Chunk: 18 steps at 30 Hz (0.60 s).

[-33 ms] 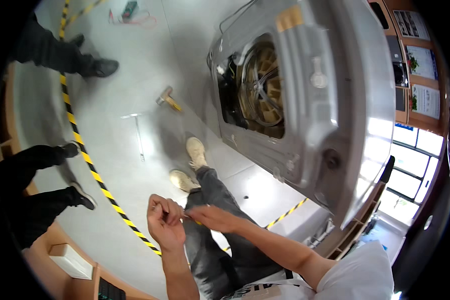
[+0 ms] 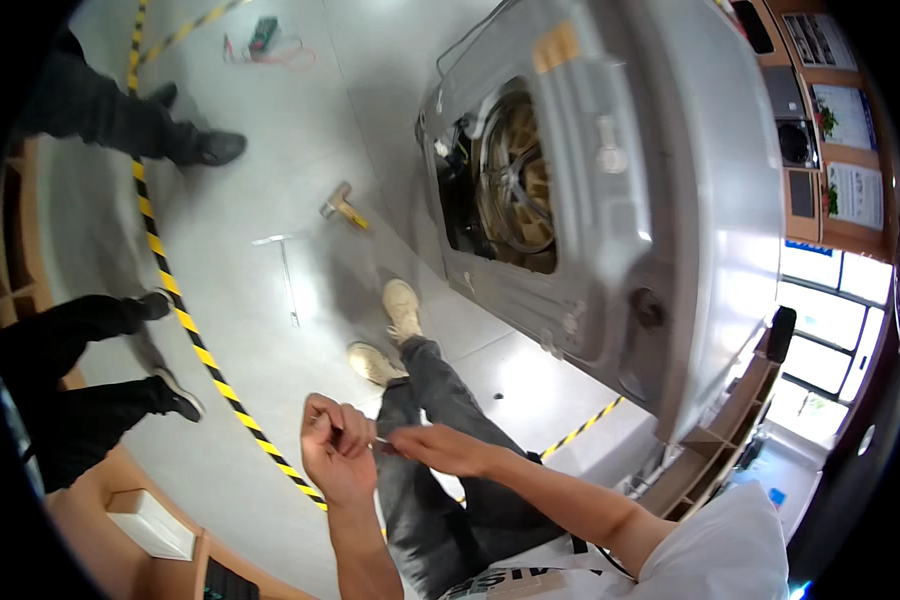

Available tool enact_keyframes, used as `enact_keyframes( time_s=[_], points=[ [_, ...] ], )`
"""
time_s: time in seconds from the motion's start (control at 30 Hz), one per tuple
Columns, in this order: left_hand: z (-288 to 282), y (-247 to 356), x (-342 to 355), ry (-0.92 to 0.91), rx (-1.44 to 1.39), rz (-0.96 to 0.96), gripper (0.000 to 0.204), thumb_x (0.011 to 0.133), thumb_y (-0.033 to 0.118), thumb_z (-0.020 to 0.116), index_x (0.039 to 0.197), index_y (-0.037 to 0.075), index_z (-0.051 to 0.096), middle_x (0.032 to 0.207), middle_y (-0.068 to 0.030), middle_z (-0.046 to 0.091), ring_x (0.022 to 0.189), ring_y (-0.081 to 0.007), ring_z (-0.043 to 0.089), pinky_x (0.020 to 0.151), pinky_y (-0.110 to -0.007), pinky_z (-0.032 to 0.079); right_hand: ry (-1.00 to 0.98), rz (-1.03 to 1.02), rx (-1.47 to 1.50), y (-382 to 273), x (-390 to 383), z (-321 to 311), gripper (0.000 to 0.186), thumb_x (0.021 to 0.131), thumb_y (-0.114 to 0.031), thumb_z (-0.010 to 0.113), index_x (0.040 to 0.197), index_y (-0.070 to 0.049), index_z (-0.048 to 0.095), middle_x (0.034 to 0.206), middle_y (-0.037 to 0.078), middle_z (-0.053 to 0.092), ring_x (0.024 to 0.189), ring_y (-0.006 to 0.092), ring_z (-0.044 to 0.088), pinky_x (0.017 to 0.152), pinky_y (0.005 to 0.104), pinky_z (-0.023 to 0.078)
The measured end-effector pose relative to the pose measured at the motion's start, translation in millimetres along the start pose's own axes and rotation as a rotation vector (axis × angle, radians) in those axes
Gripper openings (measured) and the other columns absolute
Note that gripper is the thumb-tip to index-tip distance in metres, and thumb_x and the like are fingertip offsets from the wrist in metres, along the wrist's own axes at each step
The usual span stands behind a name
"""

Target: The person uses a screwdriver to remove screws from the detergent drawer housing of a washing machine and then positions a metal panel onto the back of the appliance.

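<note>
My left hand (image 2: 338, 450) is raised in front of my legs, its fingers curled in as if around something small. Close beside it on the right, my right hand (image 2: 438, 449) has its fingers drawn together, slightly blurred. A thin, light sliver (image 2: 381, 440) shows between the two hands; its kind is too small to tell. Up and to the right stands a grey washing machine (image 2: 610, 250), its opened side facing left. Through the opening a spoked drum pulley (image 2: 515, 175) is visible. Neither hand touches the machine.
On the floor lie a hammer (image 2: 344, 206), a T-handle wrench (image 2: 288, 280) and a multimeter (image 2: 263, 36) with red leads. Yellow-black tape (image 2: 206, 360) crosses at left. Beyond it, people's legs (image 2: 100, 320) show. A wooden shelf (image 2: 715, 440) stands behind the machine.
The whole view has shifted slightly, so the floor things sit a little lower and further right. Both hands stay together; the right hand's fingers have moved slightly beside the left.
</note>
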State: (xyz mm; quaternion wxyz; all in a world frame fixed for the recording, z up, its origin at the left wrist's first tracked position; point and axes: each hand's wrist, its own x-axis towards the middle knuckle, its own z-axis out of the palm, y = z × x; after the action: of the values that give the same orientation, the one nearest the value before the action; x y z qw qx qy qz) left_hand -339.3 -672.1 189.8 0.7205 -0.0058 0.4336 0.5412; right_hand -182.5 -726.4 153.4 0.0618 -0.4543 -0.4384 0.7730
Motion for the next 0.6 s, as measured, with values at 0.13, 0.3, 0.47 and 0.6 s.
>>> enact_keyframes(
  time_s=[0.13,0.3,0.47,0.6],
  points=[
    [83,32,-91,-0.148,-0.053,-0.054,0.023,0.088,0.025,0.044,0.070,0.011,0.037,0.049,0.0027,0.025,0.041,-0.0083,0.018,0.042,-0.025,0.019,0.053,0.014,0.010,-57,-147,15,0.045,0.094,-0.038,0.050,0.122,-0.004,0.049,0.093,0.015,0.061,0.086,0.0259,0.060,0.080,0.0328,0.045],
    [201,6,-160,-0.408,-0.150,-0.068,0.010,0.093,0.019,0.041,0.095,0.009,0.043,0.061,0.0009,0.035,0.053,-0.0091,0.031,0.051,-0.023,0.028,0.128,-0.002,0.331,-49,-270,-8,0.039,0.091,-0.025,0.059,0.122,-0.002,0.049,0.093,0.006,0.062,0.085,0.0089,0.057,0.076,0.0251,0.049],
    [311,-70,-183,-0.472,-0.038,-0.104,0.006,0.091,0.015,0.051,0.088,0.011,0.048,0.078,-0.0019,0.045,0.071,-0.0134,0.043,0.074,-0.033,0.040,0.564,-0.219,0.622,-46,-391,-54,0.035,0.085,-0.013,0.067,0.112,-0.006,0.045,0.101,0.004,0.052,0.083,0.0083,0.053,0.075,0.0241,0.047],
    [369,-164,-193,-0.470,0.239,-0.146,0.006,0.090,0.012,0.055,0.086,0.011,0.051,0.090,-0.0046,0.053,0.086,-0.0174,0.052,0.090,-0.041,0.042,0.801,-0.335,0.724,12,-472,-93,0.031,0.084,-0.011,0.067,0.108,-0.006,0.048,0.093,0.002,0.053,0.078,0.0071,0.052,0.071,0.0228,0.044]
  ],
)
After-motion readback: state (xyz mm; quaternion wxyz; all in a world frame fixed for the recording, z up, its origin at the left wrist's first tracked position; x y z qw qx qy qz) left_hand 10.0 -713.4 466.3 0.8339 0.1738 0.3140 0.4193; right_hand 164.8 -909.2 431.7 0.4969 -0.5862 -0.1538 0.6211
